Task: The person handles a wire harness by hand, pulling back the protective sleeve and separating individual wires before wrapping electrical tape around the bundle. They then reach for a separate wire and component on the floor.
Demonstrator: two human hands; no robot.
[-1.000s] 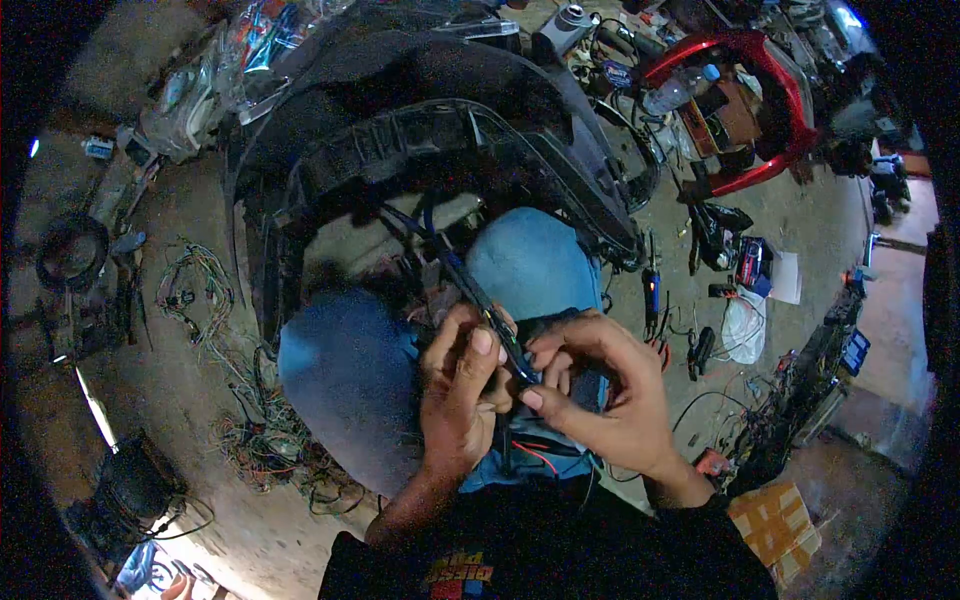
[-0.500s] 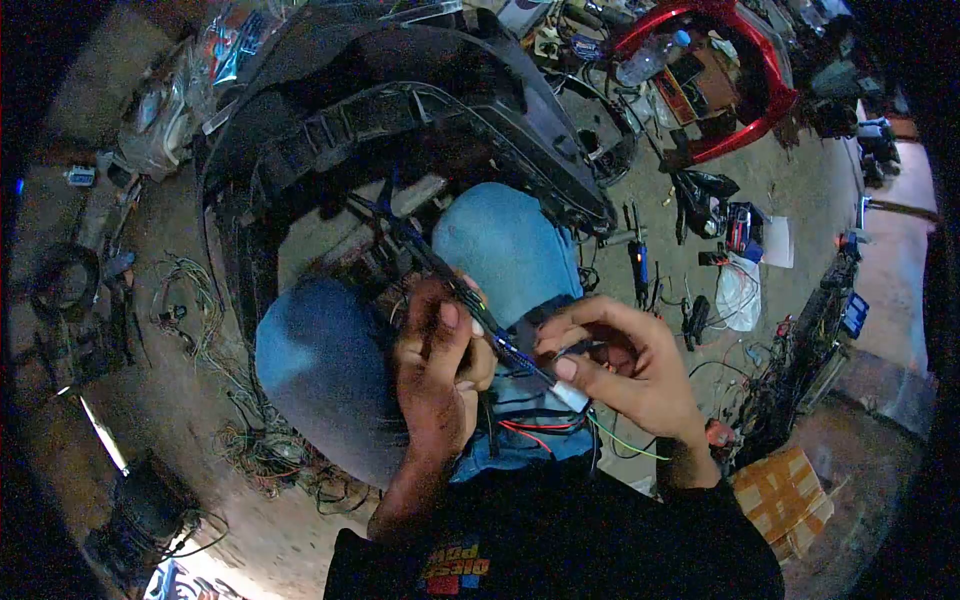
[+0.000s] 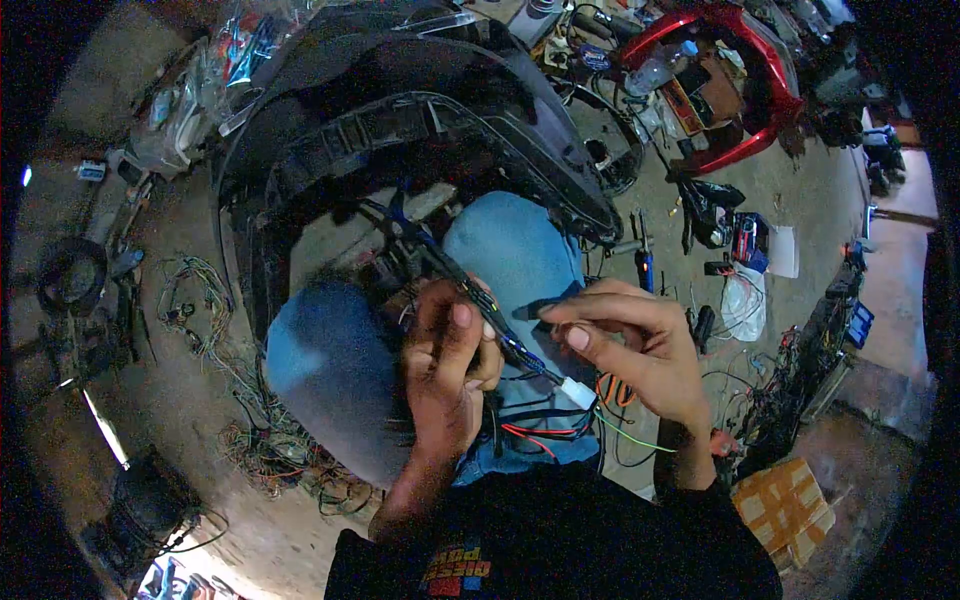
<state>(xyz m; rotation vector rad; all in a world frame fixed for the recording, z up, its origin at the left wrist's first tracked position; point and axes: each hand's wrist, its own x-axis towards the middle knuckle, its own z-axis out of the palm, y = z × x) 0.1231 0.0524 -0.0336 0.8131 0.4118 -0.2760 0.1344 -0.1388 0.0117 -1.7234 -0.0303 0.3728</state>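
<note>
A dark wiring harness (image 3: 450, 265) runs slantwise over my lap, bundled in black and blue wrapping, with a white plug connector (image 3: 577, 392) at its lower end. My left hand (image 3: 450, 345) is closed round the harness, thumb on top. To the right, my right hand (image 3: 640, 345) is apart from the bundle, thumb and forefinger pinched together. Something small and dark shows at those fingertips; I cannot tell what it is. Red and black wires (image 3: 535, 432) lie across my lap below the connector, and a thin green wire (image 3: 630, 440) trails to the right.
A large black plastic panel (image 3: 540, 130) curves in front of my knees. Beyond it at the right lie a red curved frame (image 3: 775, 55) and a clear bottle (image 3: 655, 72). Tangled wires (image 3: 265, 455) cover the floor at left, and a taped cardboard box (image 3: 785, 510) sits at lower right.
My right hand has drawn away from the harness, slightly up and right, uncovering the white connector. My left hand keeps its hold. The view has shifted slightly.
</note>
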